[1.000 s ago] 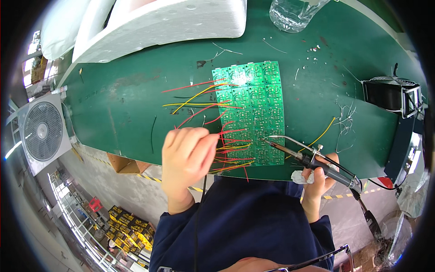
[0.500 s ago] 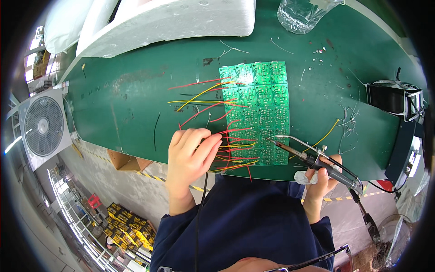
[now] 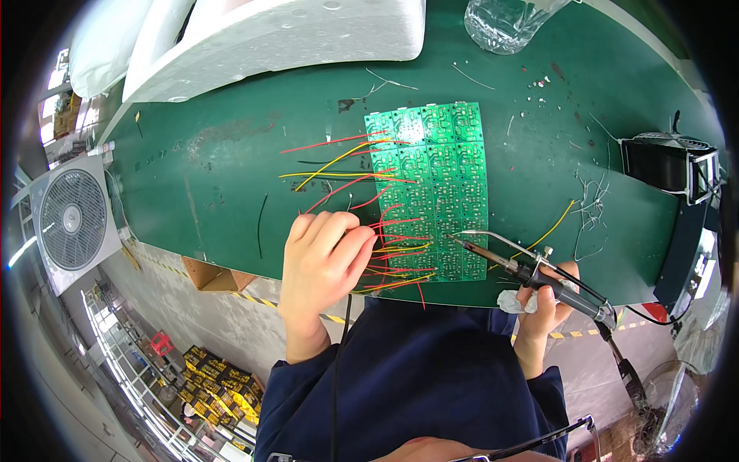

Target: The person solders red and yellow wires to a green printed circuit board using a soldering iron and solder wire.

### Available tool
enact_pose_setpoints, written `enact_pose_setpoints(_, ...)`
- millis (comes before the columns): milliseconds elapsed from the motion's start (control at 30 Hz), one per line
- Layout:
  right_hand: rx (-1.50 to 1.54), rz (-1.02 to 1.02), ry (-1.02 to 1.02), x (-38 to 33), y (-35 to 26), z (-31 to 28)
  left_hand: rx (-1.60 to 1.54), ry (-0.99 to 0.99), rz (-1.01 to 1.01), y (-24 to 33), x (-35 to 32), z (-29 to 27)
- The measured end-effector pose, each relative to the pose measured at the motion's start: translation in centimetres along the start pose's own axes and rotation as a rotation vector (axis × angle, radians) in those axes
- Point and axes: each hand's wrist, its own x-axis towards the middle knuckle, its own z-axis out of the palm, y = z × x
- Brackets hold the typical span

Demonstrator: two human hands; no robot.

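Note:
A green circuit board panel (image 3: 466,162) lies on the green table, with red and yellow wires (image 3: 332,175) running off its left side. My left hand (image 3: 323,254) is closed at the panel's lower left edge, thumb and fingertips pinched on a red wire; their exact grip is partly hidden. My right hand (image 3: 548,300) is wrapped round a soldering iron (image 3: 531,276) with a thin curved metal feed tube beside its tip. That tip meets or hovers just over the lower part of the panel; contact is too small to tell. White crumpled tissue (image 3: 509,301) sits by my right fingers.
A white foam box (image 3: 277,42) stands at the far left, a clear plastic container (image 3: 504,27) at the far right. Farther right are a black fan-like device (image 3: 668,165), tangled thin wire (image 3: 591,208) and a loose yellow wire (image 3: 556,223). A white fan (image 3: 71,217) is beyond the left edge.
The whole view has shifted slightly left. Both hands, the iron and the panel keep nearly the same places relative to one another.

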Motion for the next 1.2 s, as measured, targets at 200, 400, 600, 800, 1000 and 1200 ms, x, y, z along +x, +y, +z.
enact_pose_setpoints(200, 0.016, 0.021, 0.007, -0.1, 0.1, 0.0, -0.159, 0.132, 0.047, -0.2, -0.8, 0.0)
enact_pose_setpoints(400, 0.014, 0.019, 0.003, 0.0, -0.1, 0.1, -0.214, 0.114, -0.032, 0.7, -0.8, 0.0)
enact_pose_setpoints(600, 0.018, 0.018, 0.008, 0.0, -0.3, 0.3, -0.248, 0.134, -0.073, 1.1, -0.6, 0.7)
enact_pose_setpoints(800, 0.02, 0.011, -0.001, 0.1, -0.2, 0.2, -0.09, 0.08, 0.022, 1.1, -0.6, 0.2)
enact_pose_setpoints(1000, 0.017, 0.018, -0.008, 0.1, -0.3, 0.2, -0.086, -0.006, 0.081, 1.2, 0.0, -0.2)
enact_pose_setpoints(1200, 0.02, 0.034, -0.006, 0.1, -0.3, 0.3, -0.103, 0.099, 0.075, 0.8, -0.5, 0.5)
